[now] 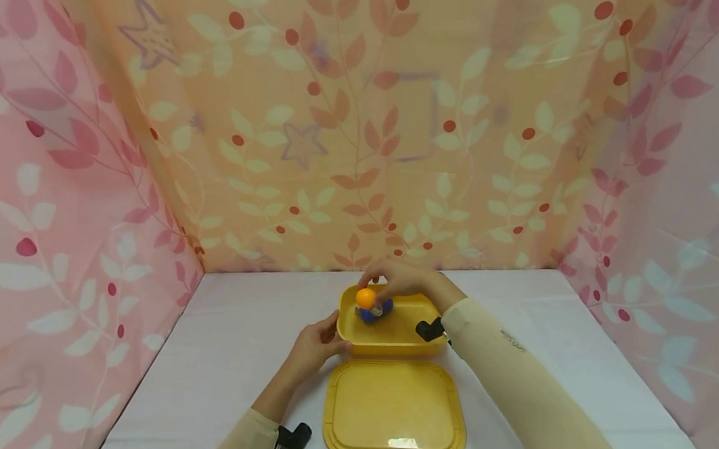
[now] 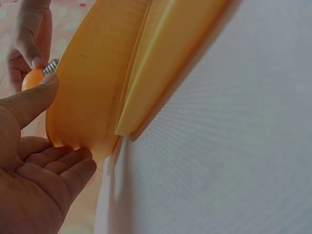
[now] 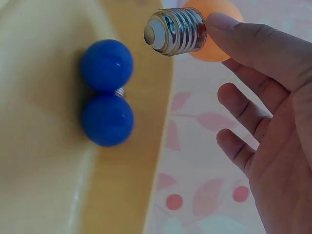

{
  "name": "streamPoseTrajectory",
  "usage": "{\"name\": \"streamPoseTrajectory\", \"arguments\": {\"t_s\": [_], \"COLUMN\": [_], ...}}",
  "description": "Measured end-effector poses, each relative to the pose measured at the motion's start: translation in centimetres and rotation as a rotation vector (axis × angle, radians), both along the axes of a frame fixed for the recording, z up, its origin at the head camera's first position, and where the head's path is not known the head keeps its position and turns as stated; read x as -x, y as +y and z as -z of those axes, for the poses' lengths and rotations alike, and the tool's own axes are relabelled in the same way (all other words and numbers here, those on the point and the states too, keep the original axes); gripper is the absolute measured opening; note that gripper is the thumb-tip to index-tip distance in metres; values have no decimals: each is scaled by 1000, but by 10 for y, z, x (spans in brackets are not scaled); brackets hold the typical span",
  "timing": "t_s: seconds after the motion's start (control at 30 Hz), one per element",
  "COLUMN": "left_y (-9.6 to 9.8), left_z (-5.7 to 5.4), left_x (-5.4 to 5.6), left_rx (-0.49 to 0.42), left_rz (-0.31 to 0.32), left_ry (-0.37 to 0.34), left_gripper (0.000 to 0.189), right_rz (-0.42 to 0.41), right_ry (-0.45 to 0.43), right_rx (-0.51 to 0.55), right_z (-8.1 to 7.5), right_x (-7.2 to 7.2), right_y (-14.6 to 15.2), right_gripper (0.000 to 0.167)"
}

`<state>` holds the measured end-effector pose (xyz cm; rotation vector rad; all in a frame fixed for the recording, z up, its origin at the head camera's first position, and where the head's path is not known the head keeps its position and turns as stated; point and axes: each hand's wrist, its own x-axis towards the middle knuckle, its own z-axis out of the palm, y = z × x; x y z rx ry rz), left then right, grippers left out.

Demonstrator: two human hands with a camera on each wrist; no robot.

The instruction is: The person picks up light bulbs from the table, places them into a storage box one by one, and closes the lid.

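Observation:
My right hand (image 1: 406,279) pinches an orange light bulb (image 3: 214,44) between thumb and fingers, above the yellow box (image 1: 393,349). The bulb's silver screw base (image 3: 176,31) points away from the fingers. Inside the box two blue bulbs (image 3: 107,120) lie side by side near one wall, with a bit of metal base showing between them. At the box's left front corner my left hand (image 1: 312,348) holds on, its thumb on one side and its fingers against the outer wall, as the left wrist view shows.
A yellow lid (image 1: 394,412) lies flat on the white table (image 1: 220,367), just in front of the box. Patterned cloth (image 1: 366,115) hangs at the back and on both sides. A dark wrist camera mount (image 1: 431,329) on the right sleeve overhangs the box's front right.

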<state>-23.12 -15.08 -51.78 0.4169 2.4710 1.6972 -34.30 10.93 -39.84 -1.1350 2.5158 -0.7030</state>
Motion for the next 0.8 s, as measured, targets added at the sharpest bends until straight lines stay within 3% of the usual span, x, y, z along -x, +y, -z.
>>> {"name": "streamPoseTrajectory", "arguments": {"t_s": [0.33, 0.8], "left_y": [1, 2], "left_z": [1, 1], "left_x": [2, 3], "left_rx": [5, 17], "left_rz": [-4, -15], "left_ry": [6, 7], "left_gripper": [96, 85], "right_rz": [5, -10], "right_ry": [-52, 23], "right_rx": [8, -98], "right_z": [30, 55], "right_x": [8, 12], "right_y": [-13, -30], "right_gripper": [37, 38]}}
